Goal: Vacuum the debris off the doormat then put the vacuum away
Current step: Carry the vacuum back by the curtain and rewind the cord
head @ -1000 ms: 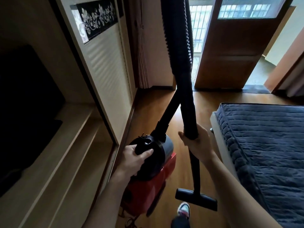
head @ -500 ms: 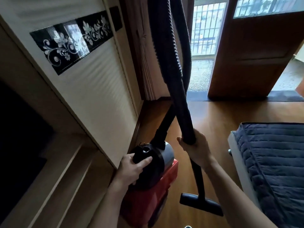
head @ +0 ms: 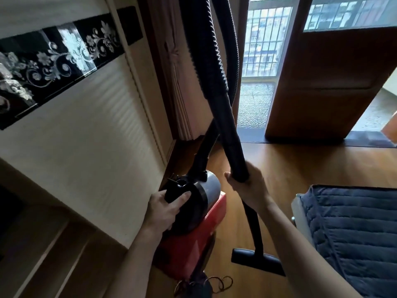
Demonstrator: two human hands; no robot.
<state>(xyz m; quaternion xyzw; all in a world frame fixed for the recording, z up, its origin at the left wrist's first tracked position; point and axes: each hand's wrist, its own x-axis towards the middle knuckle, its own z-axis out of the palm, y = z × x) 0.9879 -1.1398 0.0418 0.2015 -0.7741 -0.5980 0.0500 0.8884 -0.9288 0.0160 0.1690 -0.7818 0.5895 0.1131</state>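
While the left hand (head: 164, 208) grips the black top of the red plastic canister vacuum (head: 193, 244) at six o'clock, fingers of the right hand (head: 249, 187) clench its black rigid wand (head: 233, 147). What looks like the dark flat doormat (head: 365, 141) lies at two o'clock by the doorway. Whether it is clean is unclear, and storing the vacuum seems left.

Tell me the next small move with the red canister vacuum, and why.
Probably carry it a step forward toward the open wooden door. The left hand grips the black top of the red canister vacuum, the right hand grips its black wand, and the flat floor nozzle seems lifted off the wooden floor, so nothing is set down yet.
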